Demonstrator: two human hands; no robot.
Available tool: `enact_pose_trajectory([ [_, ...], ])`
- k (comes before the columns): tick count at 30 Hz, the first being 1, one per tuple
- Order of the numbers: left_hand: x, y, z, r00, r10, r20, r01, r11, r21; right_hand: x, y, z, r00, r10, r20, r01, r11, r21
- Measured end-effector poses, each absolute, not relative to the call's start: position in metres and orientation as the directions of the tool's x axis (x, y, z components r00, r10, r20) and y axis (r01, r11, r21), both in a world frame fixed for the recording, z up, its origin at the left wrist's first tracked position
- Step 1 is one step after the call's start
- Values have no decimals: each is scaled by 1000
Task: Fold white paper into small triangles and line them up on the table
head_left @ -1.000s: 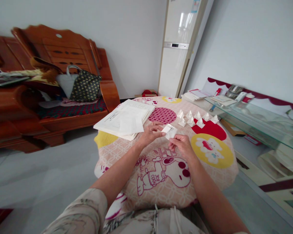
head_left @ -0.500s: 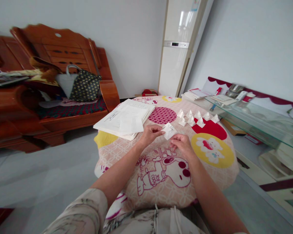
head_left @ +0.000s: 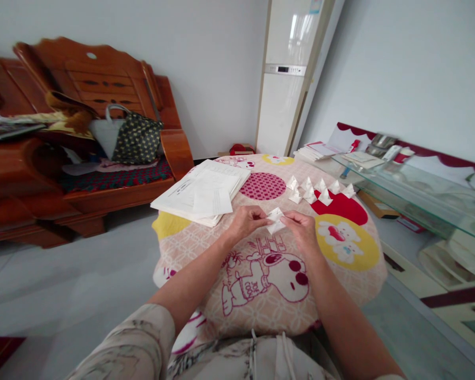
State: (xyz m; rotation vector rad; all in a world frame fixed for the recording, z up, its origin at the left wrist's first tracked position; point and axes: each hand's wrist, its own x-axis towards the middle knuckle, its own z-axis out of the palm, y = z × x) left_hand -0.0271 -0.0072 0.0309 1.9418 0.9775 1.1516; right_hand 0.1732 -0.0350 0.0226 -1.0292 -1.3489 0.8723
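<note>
A small folded piece of white paper point(head_left: 276, 224) is held between my two hands, just above the table. My left hand point(head_left: 248, 221) pinches its left corner with thumb and fingers. On the opposite side my right hand point(head_left: 302, 227) grips the right corner. Beyond my hands, several folded white paper shapes point(head_left: 309, 195) stand in two rows on the cloth. To the left lies a stack of white printed sheets point(head_left: 182, 195), with a smaller loose sheet point(head_left: 212, 202) on top.
A patterned tablecloth point(head_left: 261, 316) covers the round table. To the right stands a glass-topped cabinet point(head_left: 419, 195) holding papers and metal bowls. A wooden sofa point(head_left: 103, 79) with bags is at the left, and a tall white air conditioner point(head_left: 281, 111) at the back.
My right hand has moved up and now pinches the paper's right corner. The paper has shifted slightly down and now sits level between both hands.
</note>
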Motion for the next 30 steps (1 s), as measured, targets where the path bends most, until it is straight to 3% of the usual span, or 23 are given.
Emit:
enact_pose_trajectory([
  [11,-24,-6,32,416,857,303,-14,-327,945,170,-36,23,108,946,305,86,297,-951],
  [30,-16,-8,29,343,835,430,147,-500,854,169,-34,16,80,938,338,167,322,-932],
])
